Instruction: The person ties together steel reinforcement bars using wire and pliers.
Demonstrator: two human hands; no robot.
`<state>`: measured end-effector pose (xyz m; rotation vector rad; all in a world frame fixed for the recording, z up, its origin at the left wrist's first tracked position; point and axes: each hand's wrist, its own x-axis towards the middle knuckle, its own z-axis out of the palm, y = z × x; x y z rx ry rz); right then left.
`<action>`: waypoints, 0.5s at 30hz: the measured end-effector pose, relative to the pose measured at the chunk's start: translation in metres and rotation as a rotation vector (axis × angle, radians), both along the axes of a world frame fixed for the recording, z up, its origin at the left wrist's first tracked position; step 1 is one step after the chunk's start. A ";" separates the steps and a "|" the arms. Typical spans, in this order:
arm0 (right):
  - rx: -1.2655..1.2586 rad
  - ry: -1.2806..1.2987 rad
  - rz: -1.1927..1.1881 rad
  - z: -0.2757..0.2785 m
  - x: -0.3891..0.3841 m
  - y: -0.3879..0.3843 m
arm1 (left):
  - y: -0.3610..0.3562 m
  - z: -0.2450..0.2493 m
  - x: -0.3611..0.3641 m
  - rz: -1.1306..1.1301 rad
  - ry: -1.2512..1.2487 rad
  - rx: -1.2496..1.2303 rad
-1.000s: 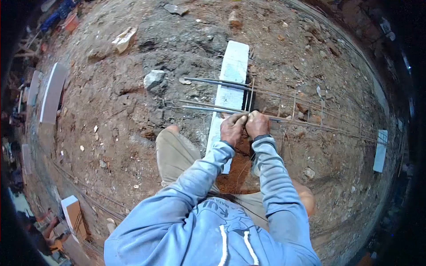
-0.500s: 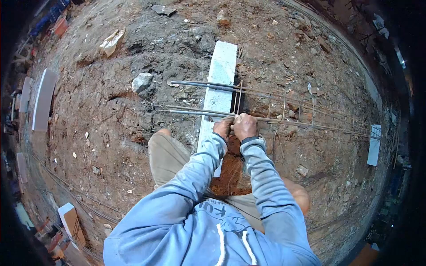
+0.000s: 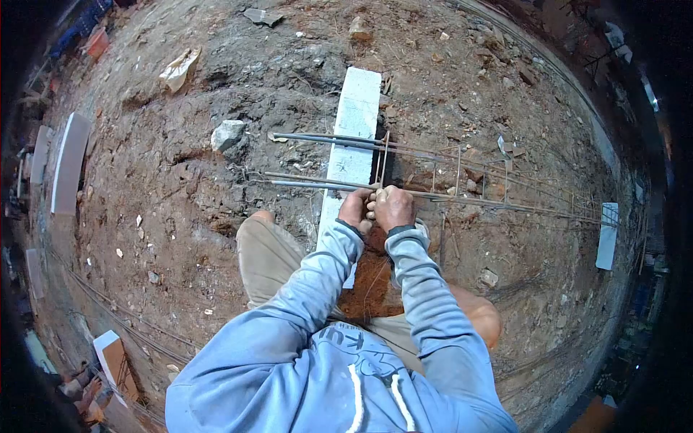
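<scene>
A long rebar cage [image 3: 462,201] lies across a white block [image 3: 359,101], its bar ends sticking out on the left. At the near bars, just right of the block, my left hand [image 3: 356,210] and my right hand [image 3: 395,208] are close together with fingers bent inward. Both are closed at the joint between the near bars and a thin square stirrup [image 3: 385,155]. What the fingertips pinch is too small to make out. The cage's far right end rests on another white block [image 3: 608,236].
A grey stone [image 3: 228,135] and a torn bag piece [image 3: 179,70] lie on the rough soil at upper left. More pale blocks [image 3: 70,164] stand at the left. Thin rods [image 3: 108,303] run along the lower left. My bent knees flank the near block end.
The whole view has shifted slightly, with the scene a little further left. Both hands remain at the same joint, with the fingers slightly rearranged.
</scene>
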<state>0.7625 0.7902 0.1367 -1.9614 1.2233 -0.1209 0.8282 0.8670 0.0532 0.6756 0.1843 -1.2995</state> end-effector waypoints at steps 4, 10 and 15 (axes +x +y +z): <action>-0.086 0.030 0.079 0.024 0.000 0.003 | -0.007 0.004 -0.010 0.132 0.288 -0.224; -0.220 0.130 0.108 0.036 0.002 0.004 | -0.006 0.040 -0.009 0.184 0.362 -0.229; -0.262 0.135 0.108 0.034 0.001 0.005 | -0.009 0.033 -0.009 0.139 0.219 -0.152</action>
